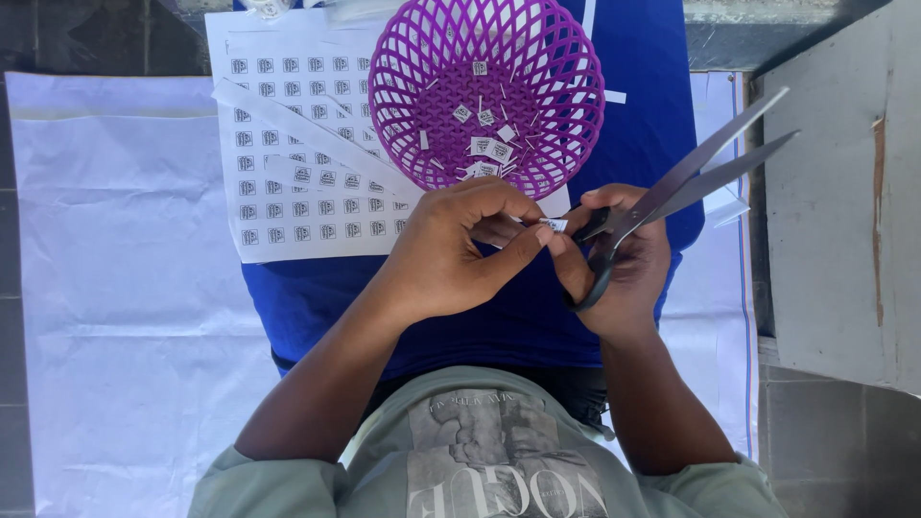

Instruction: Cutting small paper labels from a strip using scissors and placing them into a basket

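A small paper tag is pinched in the left hand, just left of the scissors; their blades, slightly parted, are gripped by the right hand and point up-right.

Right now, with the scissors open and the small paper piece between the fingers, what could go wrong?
1. The left hand pinches a tiny paper piece right beside the open scissors held in the right hand; a fingertip might get nicked.
2. The piece is small and could slip and miss the purple basket.
3. The printed sheet lies loose on the blue cloth and may slide.
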